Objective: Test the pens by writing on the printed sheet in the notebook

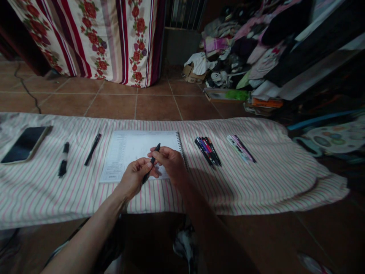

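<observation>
Black pen [153, 160] is under inspection, held in both hands over the near part of the spiral-bound notebook [137, 142]. It lies slantwise, its far end leaning right and its near end reaching toward the notebook's near edge. Contact between pen and page cannot be confirmed.

Grip, left hand [136, 173]: thumb and fingers brought together on the lower part of the barrel. Grip, right hand [169, 158]: thumb and fingertips pinched on the upper part. No gap is noted at either hold; pressure cannot be told. Whether the pen has a cap or a push button is too small to judge.

Assessment of handling: a light fingertip hold at both places appears adequate. Both hands should stay in line with the barrel, since a sideways pull could bend it or make it slip. The near end is best kept off the paper to avoid stray marks.

Surroundings: on the striped cloth [222, 198], a cluster of pens [208, 151] lies just beside the notebook's bound edge, with paler pens [241, 148] further right. A slim dark pen [92, 149] lies to the left.
</observation>
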{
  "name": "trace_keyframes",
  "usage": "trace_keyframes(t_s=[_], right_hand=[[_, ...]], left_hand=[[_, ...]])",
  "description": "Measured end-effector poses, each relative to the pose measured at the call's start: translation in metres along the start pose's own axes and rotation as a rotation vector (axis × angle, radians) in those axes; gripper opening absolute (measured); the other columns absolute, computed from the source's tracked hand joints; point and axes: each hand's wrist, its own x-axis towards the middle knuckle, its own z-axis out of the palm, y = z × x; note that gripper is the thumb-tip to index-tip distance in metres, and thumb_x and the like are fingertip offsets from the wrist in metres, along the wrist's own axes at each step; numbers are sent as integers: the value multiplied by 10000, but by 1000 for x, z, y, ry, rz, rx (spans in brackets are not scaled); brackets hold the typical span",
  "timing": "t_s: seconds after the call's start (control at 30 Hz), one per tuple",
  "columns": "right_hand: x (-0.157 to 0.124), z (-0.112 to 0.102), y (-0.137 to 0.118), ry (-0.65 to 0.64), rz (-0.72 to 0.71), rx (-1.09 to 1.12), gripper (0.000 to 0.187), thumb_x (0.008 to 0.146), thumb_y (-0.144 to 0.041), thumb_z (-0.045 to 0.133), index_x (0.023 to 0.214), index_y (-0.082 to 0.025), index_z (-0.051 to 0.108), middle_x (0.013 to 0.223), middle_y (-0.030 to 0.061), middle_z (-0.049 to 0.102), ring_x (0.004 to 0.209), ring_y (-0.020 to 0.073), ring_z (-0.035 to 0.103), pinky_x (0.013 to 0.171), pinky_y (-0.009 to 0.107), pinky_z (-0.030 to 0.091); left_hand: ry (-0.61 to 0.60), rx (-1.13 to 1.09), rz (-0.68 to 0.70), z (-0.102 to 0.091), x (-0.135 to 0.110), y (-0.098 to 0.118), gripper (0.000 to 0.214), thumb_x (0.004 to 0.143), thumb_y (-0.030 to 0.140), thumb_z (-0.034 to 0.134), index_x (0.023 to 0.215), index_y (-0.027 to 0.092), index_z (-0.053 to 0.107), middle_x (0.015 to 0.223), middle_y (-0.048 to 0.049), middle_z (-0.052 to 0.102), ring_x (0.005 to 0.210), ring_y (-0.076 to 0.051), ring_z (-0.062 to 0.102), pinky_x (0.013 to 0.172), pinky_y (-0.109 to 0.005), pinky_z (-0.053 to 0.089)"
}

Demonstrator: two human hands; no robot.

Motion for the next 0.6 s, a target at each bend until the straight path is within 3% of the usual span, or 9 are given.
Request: trace_keyframes(t_s=[0.17,0.37,0.6], right_hand=[[1,4,0,49,20,-22,201,694,-333,633,813,-180,689,758,26,716,586,98,574,497,200,409],[2,3,3,46,0,-30,217,721,-356,620,843,-197,701,800,23,726,616,102,585,540,213,440],[3,2,8,67,-13,-15,237,715,-362,633,853,-178,693,801,31,729,582,92,567,529,210,436]], left_hand=[[60,93,72,-1,1,-5,249,688,386,710,703,163,601,586,-17,656,585,-141,577,664,-275,423],[83,141,58,-4,4,-9,233,707,366,686,769,166,583,567,-18,663,555,-139,568,612,-273,416],[112,202,89,-1,3,-7,222,693,339,687,749,167,558,559,-4,660,574,-134,596,658,-279,437]])
